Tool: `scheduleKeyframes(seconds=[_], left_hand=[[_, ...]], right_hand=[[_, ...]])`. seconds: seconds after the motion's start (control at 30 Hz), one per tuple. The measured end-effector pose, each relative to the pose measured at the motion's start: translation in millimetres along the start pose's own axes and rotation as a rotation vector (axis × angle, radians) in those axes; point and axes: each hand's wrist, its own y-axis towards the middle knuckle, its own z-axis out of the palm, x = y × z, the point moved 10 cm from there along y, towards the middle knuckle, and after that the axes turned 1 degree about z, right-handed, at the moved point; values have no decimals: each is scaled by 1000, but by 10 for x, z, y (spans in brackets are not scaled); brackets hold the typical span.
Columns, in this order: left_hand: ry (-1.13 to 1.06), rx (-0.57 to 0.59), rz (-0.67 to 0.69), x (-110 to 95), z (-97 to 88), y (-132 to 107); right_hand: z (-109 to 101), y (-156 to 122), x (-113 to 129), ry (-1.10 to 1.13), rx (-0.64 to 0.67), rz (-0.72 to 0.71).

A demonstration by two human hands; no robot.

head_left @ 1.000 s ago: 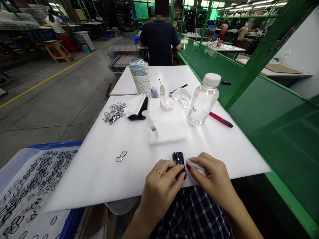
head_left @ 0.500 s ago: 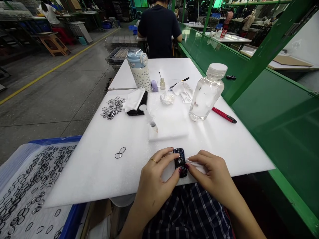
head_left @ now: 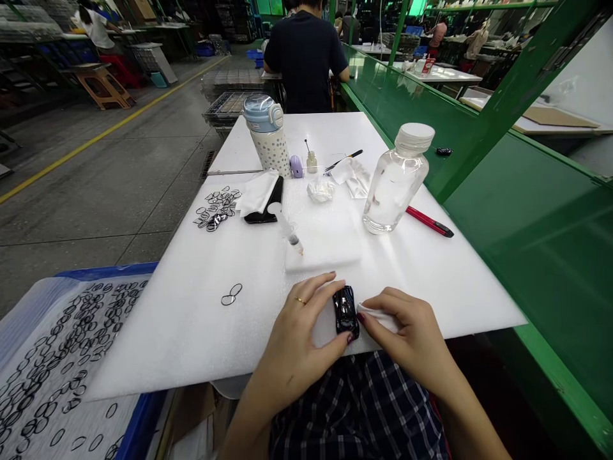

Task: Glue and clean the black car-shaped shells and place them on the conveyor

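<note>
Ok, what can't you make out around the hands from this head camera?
Dark glossy piece: underside hidden against the foam sheet.
White cloth: mostly hidden by the right hand.
Small black item on the green ledge: too small to identify.
</note>
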Motion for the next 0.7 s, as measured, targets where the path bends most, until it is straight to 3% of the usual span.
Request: scheduleKeyframes(seconds=[0.1, 0.17, 0.23, 0.4, 0.57, 0.7], left_hand=[[37, 196, 93, -80, 146, 10], [61, 169, 78, -53, 155, 22], [85, 65, 42, -11, 120, 32], [131, -49, 45, -27, 116, 16], [148, -24, 58, -56, 118, 18], [176, -26, 60, -61, 118, 22]], right_hand=[[-130, -113, 45, 4, -168, -104], [-184, -233, 96, -55, -285, -196], [-151, -347, 162, -115, -334, -292], [-32, -465, 246, -162, -353, -395], [59, -398, 284, -207, -316, -327], [209, -352, 371, -176, -189, -270]])
